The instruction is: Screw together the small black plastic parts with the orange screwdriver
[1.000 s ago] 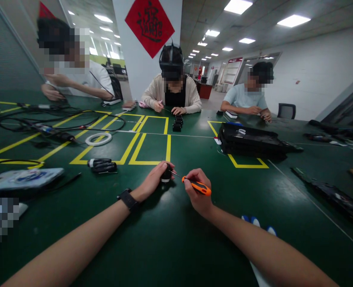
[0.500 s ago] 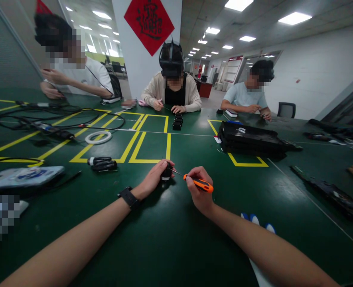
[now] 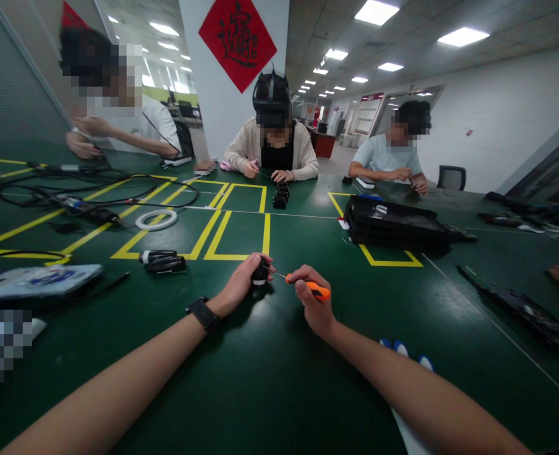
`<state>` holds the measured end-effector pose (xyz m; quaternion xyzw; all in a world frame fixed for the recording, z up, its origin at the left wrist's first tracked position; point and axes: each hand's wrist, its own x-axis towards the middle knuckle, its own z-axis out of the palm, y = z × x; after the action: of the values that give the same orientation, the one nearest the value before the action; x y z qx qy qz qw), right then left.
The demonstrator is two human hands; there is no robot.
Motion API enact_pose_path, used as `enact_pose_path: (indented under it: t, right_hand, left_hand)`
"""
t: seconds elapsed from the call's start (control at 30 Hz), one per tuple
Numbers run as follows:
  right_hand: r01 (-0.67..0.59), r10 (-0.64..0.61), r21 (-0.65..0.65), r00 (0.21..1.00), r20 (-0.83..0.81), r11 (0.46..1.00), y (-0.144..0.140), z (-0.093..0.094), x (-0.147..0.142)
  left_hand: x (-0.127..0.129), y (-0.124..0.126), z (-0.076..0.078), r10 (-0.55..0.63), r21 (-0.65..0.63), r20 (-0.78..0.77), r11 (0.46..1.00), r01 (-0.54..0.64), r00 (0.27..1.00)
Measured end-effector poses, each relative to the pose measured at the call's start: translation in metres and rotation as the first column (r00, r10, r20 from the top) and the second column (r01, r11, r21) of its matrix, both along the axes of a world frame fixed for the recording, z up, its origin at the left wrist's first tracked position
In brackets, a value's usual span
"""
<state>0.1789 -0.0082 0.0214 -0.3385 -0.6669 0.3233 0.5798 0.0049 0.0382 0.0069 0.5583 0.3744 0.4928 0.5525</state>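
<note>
Though part-hidden, screwdriver point(image 3: 319, 291) in right hand point(image 3: 317, 310)

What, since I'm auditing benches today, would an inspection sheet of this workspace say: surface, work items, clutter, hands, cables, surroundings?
Surface: green tabletop, marked with yellow outlines.
Work items: black cylindrical part with a white band; orange-and-black screwdriver, its shaft pointing at the part; tip contact is unclear.
Clutter: white ring and black cylindrical pieces at left; black equipment stack at right.
Hands: left hand grips the part; right hand holds the screwdriver.
Cables: black cable bundle, loosely looped, at far left.
Surroundings: three seated people across the table, the middle one wearing a headset; red diamond sign on a white pillar.
</note>
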Motion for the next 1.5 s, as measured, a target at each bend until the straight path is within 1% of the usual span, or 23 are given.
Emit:
enact_pose_path:
  t: [0.07,0.13,0.2,0.33,0.4,0.5,0.57,0.67,0.77,0.83,0.9,1.0,1.2,1.4,1.5]
  right_hand:
    - [-0.001,-0.001,-0.060,1.000,-0.027,0.998,0.002,-0.002,0.002]
    - [-0.006,0.002,-0.091,0.999,-0.045,0.996,0.003,-0.002,0.003]
    - [-0.007,0.006,-0.056,1.000,-0.024,0.998,0.002,-0.001,0.003]
    - [0.004,-0.009,0.069,0.997,0.072,0.998,-0.001,0.003,0.002]
    - [0.012,-0.016,0.055,0.997,0.076,0.998,-0.002,0.005,0.002]
    - [0.029,-0.028,-0.012,0.997,0.074,0.999,-0.002,0.006,0.000]
    - [0.030,-0.028,-0.019,0.996,0.088,0.999,-0.001,0.005,-0.001]
    - [0.010,-0.018,0.060,0.991,0.131,0.998,-0.002,0.004,-0.002]
    - [-0.005,-0.020,0.138,0.984,0.176,0.990,-0.003,0.003,-0.002]
    - [0.007,-0.033,0.144,0.983,0.181,0.989,-0.004,0.003,-0.001]
    - [0.031,-0.052,0.122,0.983,0.177,0.992,-0.003,0.003,0.001]
    - [0.072,-0.093,0.107,0.975,0.203,0.992,0.000,0.002,0.003]
    - [0.094,-0.144,0.199,0.956,0.254,0.975,0.002,-0.002,0.003]
    - [0.119,-0.177,0.243,0.957,0.232,0.963,0.001,-0.003,0.005]
    - [0.109,-0.170,0.250,0.957,0.237,0.962,0.002,-0.004,0.005]
  left_hand:
    - [0.000,0.001,-0.001,0.000,-0.014,-0.002,1.000,0.000,1.000]
    - [0.000,0.002,-0.002,0.000,-0.022,-0.002,1.000,0.000,1.000]
    - [0.000,0.003,-0.002,0.004,-0.022,0.001,1.000,-0.004,1.000]
    - [0.000,0.003,-0.002,0.016,-0.035,0.027,0.999,-0.015,1.000]
    - [0.000,0.003,-0.002,0.015,-0.037,0.041,0.999,-0.013,0.999]
    - [0.000,0.003,-0.002,0.019,-0.034,0.045,0.999,-0.018,0.999]
    - [0.000,0.003,-0.003,0.030,-0.037,0.041,0.999,-0.029,0.999]
    - [0.000,0.003,-0.002,0.020,-0.029,0.033,0.999,-0.019,0.999]
    - [0.001,0.001,0.001,-0.033,0.005,0.003,0.999,0.033,0.999]
    - [0.002,0.000,0.004,-0.068,0.028,-0.033,0.997,0.069,0.997]
    - [0.003,-0.001,0.007,-0.087,0.046,-0.066,0.995,0.090,0.994]
    - [0.004,-0.001,0.008,-0.084,0.066,-0.086,0.994,0.090,0.993]
    - [0.003,-0.001,0.006,-0.085,0.063,-0.065,0.994,0.089,0.994]
    - [0.004,-0.002,0.005,-0.072,0.045,-0.050,0.996,0.074,0.996]
    - [0.004,-0.002,0.005,-0.072,0.034,-0.043,0.997,0.074,0.996]
